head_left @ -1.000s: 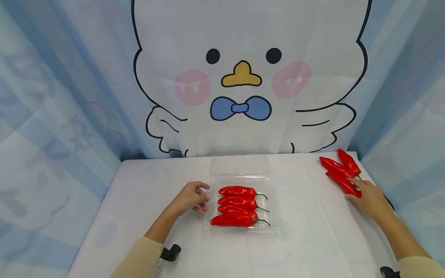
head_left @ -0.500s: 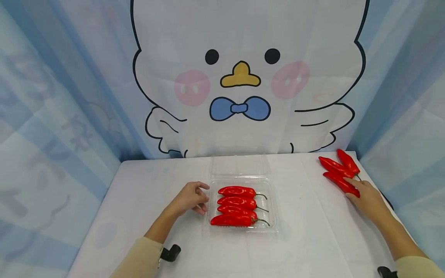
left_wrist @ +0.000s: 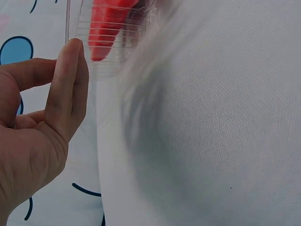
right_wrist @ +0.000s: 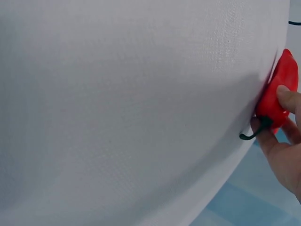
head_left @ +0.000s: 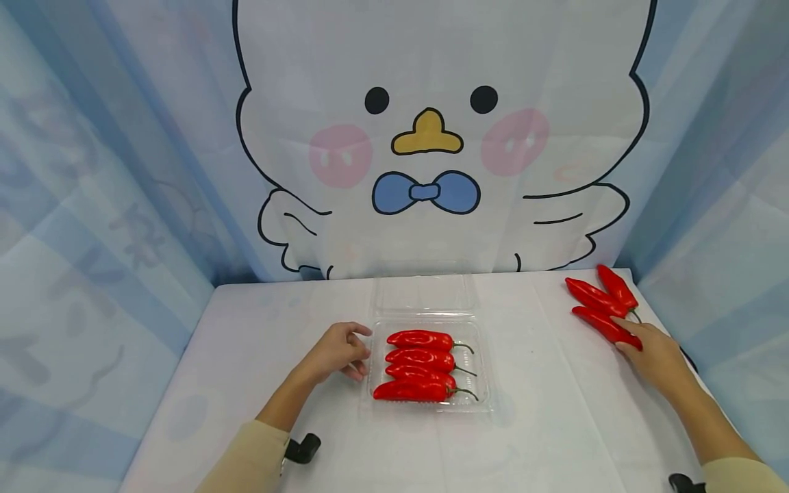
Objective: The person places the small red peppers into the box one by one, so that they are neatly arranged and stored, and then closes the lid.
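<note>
At the table's far right my right hand (head_left: 656,352) pinches the stem end of a red chili pepper (head_left: 600,323). In the right wrist view, the thumb and fingers grip that pepper (right_wrist: 284,75) near its green stem, close to the white tabletop. Two other red peppers (head_left: 594,296) lie just behind it. My left hand (head_left: 337,352), fingers loosely bent, is at the left edge of a clear plastic clamshell box (head_left: 483,342); whether it touches is hard to tell. Several red peppers (head_left: 419,339) lie side by side inside, stems to the right.
The box's clear lid (head_left: 425,294) is folded back toward the rear of the white table (head_left: 555,424). A cartoon-printed cloth (head_left: 431,239) hangs behind, with blue curtains (head_left: 727,274) at both sides. A black cord (head_left: 689,357) runs by the right edge.
The pepper in my right hand has shifted slightly left and turned a little, its tip now farther from the other two. My left hand and the box have stayed put.
</note>
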Action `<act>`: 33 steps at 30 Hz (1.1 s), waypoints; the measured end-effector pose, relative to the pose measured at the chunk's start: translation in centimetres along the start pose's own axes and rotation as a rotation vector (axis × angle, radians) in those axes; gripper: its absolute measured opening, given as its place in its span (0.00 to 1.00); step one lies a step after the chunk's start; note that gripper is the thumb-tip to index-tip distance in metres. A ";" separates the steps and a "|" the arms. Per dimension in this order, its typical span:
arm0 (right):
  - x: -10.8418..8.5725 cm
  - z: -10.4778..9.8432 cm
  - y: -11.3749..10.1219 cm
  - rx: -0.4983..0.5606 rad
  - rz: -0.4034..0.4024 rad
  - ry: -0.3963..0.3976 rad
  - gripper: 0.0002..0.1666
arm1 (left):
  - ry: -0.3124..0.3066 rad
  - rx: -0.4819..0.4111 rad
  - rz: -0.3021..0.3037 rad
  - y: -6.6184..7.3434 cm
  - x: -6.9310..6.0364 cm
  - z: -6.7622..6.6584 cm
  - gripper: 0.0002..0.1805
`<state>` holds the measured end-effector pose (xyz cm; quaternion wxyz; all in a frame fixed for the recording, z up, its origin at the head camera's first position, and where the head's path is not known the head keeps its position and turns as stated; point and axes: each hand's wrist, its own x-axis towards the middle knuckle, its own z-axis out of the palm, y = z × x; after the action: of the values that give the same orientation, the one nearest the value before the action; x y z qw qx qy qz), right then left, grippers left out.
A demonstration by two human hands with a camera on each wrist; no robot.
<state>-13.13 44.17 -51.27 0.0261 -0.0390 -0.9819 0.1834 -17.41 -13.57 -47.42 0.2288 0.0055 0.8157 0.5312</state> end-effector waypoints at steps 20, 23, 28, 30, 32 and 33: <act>-0.8 -1.3 -0.8 0.054 0.000 -0.022 0.40 | 0.006 0.002 -0.009 -0.2 0.1 0.1 0.23; -0.9 -1.6 -0.9 0.062 0.002 -0.029 0.39 | 0.002 0.004 -0.007 -0.2 0.2 0.1 0.23; -1.1 -2.0 -1.5 0.073 -0.020 -0.024 0.39 | -0.001 0.002 -0.006 -0.2 0.1 0.0 0.23; -1.2 -2.2 -1.8 0.075 -0.030 -0.016 0.39 | -0.001 0.001 -0.005 -0.2 0.1 0.0 0.23; -1.2 -2.5 -2.3 0.080 -0.035 -0.019 0.39 | -0.001 0.001 -0.004 -0.2 0.1 0.0 0.23; -1.2 -2.6 -2.5 0.079 -0.037 -0.024 0.39 | 0.000 0.003 -0.005 -0.2 0.1 0.0 0.23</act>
<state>-11.89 42.64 -47.97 0.0194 -0.0176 -0.9747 0.2222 -17.44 -13.61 -47.62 0.2302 0.0040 0.8164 0.5296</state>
